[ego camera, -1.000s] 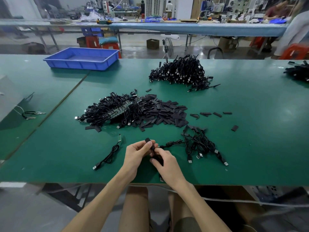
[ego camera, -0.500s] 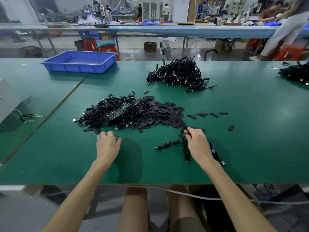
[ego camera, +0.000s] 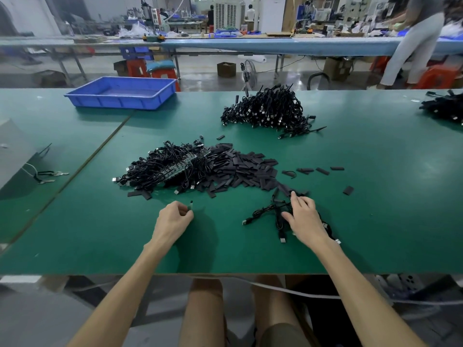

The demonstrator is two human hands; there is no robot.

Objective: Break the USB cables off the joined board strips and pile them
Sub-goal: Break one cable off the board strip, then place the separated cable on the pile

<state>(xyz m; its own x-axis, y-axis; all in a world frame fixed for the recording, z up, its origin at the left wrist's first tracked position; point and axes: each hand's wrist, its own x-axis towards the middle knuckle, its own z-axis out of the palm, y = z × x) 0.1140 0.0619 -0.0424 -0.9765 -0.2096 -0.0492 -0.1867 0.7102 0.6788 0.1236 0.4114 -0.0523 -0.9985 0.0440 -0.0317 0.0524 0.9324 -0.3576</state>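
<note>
**Two hands at the near edge of the green counter [ego camera: 375, 216], among heaps of cables.**

We see the left hand [ego camera: 174, 219] near centre with its grip curled on a small dark plug [ego camera: 191, 204]. The plug's tip shows past the fingers, and we cannot tell what else the hand hides. The right hand [ego camera: 304, 219] lies on a small loose pile of cables [ego camera: 263, 212] at near right, its grip released and its fingers fairly straight across the wires. Just beyond the hands, left of centre, we note the board strips [ego camera: 183, 166] tangled with attached cables. They touch a spread of flat black pieces [ego camera: 248, 169] on their right. A larger far pile [ego camera: 268, 110] sits at far centre, an edge pile [ego camera: 443, 108] at far right, and a blue tray [ego camera: 112, 102] at far left.
</note>
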